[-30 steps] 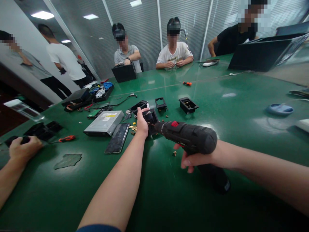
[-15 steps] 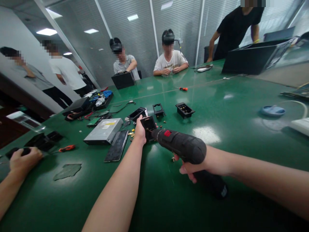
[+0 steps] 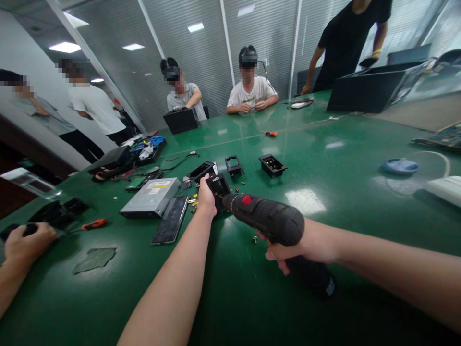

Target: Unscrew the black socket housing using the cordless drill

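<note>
Fingers of the left hand (image 3: 207,199) are wrapped around a black housing (image 3: 218,181). At one o'clock from it a black frame (image 3: 235,169) is placed, at two a black box (image 3: 267,168). By a drill (image 3: 268,218), gripped in the right hand (image 3: 288,251), the housing is partly hidden.

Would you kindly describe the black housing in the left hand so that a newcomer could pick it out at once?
Above the green table, follow the power drill in the right hand to its front end. There the left hand holds the black housing. Unlike the black frame and black box resting on the table beyond, it is hand-held, with the drill pointed at it.
</note>
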